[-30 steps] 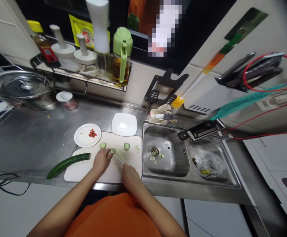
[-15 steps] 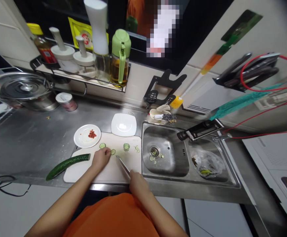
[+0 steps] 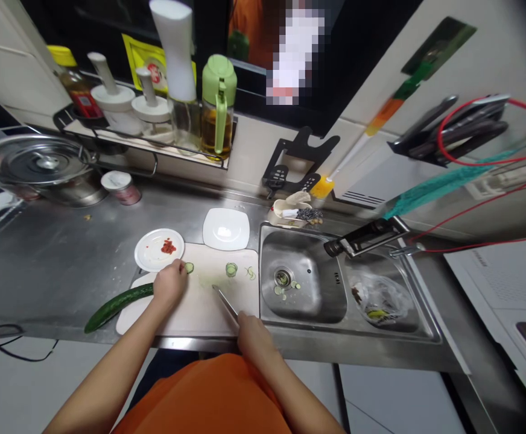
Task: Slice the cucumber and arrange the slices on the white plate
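My right hand [image 3: 254, 339] is closed round the handle of a knife [image 3: 227, 302], its blade pointing up and left over the white cutting board [image 3: 204, 316]. My left hand [image 3: 171, 283] is pinched at a cucumber slice [image 3: 189, 267] on the board's upper left part. A dark green cucumber [image 3: 119, 306] lies behind that hand, its cut end hidden by it. Farther right on the board are a small stack of slices [image 3: 231, 269] and some thin peel pieces [image 3: 250, 273]. Red chopped bits [image 3: 168, 246] lie on a round white plate [image 3: 149, 257].
A square white dish [image 3: 226, 229] stands behind the board. To the right is a steel sink [image 3: 303, 301] with slices near its drain, then a basin with a plastic bag [image 3: 387, 301]. A lidded pot [image 3: 70, 191] and a can [image 3: 122, 188] stand back left.
My left hand has moved left and slightly up, and the slice that lay near the knife tip is now beside the other slice or under the fingers. The knife has barely moved.
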The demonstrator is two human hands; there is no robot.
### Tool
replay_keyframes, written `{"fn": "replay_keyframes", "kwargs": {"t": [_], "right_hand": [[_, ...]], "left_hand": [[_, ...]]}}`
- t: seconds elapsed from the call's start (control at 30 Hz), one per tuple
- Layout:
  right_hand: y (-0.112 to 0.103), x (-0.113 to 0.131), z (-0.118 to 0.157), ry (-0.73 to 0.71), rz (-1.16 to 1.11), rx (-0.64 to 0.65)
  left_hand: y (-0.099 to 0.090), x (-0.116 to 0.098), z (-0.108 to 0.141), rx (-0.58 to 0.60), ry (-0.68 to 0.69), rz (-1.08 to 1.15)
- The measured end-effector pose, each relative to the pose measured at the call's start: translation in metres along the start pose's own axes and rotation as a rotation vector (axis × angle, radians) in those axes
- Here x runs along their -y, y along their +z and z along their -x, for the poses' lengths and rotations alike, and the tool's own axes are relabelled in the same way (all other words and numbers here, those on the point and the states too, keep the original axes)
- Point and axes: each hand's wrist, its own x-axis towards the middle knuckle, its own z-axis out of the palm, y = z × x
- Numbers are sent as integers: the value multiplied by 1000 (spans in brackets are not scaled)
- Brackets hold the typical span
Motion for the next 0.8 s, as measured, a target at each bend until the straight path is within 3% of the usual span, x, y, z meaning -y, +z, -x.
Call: {"fn": "replay_keyframes", "kwargs": {"t": [0.2, 0.3, 0.4, 0.6, 0.8], "right_hand": [[-3, -1, 0, -5, -8, 16], [-3, -1, 1, -7, -2, 35], [-3, -1, 2, -14, 13, 32], [1, -2, 1, -3, 27, 23], [5, -4, 0, 0, 16, 22]], "left_hand": [[1, 2, 0, -55, 91, -36], [9, -5, -3, -49, 222, 76], [19, -25, -6, 17, 354, 181], [37, -72, -12, 199, 463, 214], [45, -80, -15, 279, 472, 173]]}}
